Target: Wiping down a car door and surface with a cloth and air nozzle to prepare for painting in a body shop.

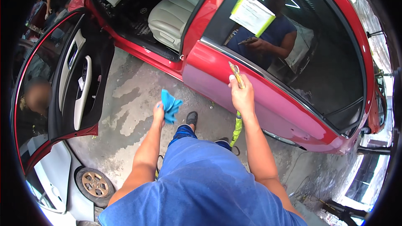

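My left hand (158, 113) is closed on a crumpled blue cloth (171, 105), held out over the floor beside the car. In my right hand (243, 96) is what looks like an air blow gun (235, 72), slim and yellowish, its tip pointing up toward the rear door. A yellow-green wrapped hose (237, 127) hangs below that hand. Just ahead stands the red car's rear door (259, 96), shut, with a duller pinkish lower panel. Neither the cloth nor the tool visibly touches the paint; the exact gap cannot be told.
The front door (79, 79) stands wide open at left, showing a beige seat (173, 19). A paper sheet (252, 14) is taped to the rear window. At lower left are a white car (54, 175) and a wheel (95, 184). Wet patches mark the concrete floor (125, 96).
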`<state>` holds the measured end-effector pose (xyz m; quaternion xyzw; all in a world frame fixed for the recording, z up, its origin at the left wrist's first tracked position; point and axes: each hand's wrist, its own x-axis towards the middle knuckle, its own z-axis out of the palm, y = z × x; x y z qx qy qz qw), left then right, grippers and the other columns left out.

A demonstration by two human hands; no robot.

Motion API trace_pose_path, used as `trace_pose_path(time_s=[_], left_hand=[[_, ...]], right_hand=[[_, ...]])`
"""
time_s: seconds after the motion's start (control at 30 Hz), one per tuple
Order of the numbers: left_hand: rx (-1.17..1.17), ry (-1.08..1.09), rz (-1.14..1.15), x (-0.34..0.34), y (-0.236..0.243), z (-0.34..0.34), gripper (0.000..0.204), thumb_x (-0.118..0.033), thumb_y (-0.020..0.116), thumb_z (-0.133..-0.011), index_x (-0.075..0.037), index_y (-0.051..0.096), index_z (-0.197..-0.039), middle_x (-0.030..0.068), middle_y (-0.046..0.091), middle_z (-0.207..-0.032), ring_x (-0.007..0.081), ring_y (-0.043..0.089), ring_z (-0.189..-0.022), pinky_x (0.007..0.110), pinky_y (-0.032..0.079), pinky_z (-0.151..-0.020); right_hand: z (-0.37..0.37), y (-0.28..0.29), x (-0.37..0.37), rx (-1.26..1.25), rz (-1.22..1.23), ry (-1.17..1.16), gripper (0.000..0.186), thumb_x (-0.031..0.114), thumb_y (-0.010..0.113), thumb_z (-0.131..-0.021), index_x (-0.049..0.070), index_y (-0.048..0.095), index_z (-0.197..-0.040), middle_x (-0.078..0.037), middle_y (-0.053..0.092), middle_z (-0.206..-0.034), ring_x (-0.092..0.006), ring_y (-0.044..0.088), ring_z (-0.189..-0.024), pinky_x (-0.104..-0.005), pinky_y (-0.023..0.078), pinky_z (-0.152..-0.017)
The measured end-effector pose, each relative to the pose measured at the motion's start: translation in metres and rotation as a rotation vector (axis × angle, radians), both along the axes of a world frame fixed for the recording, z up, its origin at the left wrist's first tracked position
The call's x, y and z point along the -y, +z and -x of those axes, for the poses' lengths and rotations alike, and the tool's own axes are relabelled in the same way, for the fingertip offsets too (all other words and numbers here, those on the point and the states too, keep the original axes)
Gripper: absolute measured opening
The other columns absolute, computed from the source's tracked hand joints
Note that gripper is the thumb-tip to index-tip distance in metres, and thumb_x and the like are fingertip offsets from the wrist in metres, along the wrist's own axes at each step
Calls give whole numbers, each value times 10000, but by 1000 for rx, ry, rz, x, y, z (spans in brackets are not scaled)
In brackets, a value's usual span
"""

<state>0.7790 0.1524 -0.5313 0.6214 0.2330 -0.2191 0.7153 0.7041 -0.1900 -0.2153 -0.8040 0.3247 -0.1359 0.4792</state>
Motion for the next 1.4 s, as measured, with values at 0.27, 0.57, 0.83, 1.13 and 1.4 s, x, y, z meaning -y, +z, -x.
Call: trace_pose_path(time_s=[0.27,0.57,0.83,1.13,1.4], left_hand=[[-61,-20,99,5,91,-20,448,-379,686,-937,-17,651,-1198,128,709,-1027,201,680,-906,340,549,-800],[851,-241,-176,157,209,-132,460,-325,684,-953,28,650,-1246,164,674,-1102,244,662,-1026,333,503,-894],[950,-470,-414,173,204,-128,302,-301,641,-945,-80,698,-1143,153,640,-1051,369,650,-1006,432,514,-848],[745,-543,-429,181,208,-156,438,-367,573,-892,-31,713,-1134,217,718,-1028,335,709,-975,388,537,-861],[677,-584,-147,209,241,-169,445,-349,592,-877,-26,706,-1161,196,737,-968,323,718,-927,412,527,-831]], right_hand=[[-69,13,-45,-58,108,68,307,313,613,-977,9,610,-1021,-281,680,-831,-494,667,-862,-528,519,-752],[-86,22,-58,-112,210,39,330,345,610,-978,16,592,-951,-283,664,-822,-498,653,-859,-528,498,-732],[-79,25,-52,-208,184,113,311,317,623,-965,8,599,-988,-318,668,-887,-518,644,-919,-552,507,-785],[-88,28,-48,-176,186,103,288,297,637,-975,13,628,-922,-96,667,-736,-189,650,-675,-354,501,-647],[-102,26,-41,-128,264,105,292,286,627,-977,1,635,-914,-94,670,-737,-197,650,-675,-354,503,-666]])
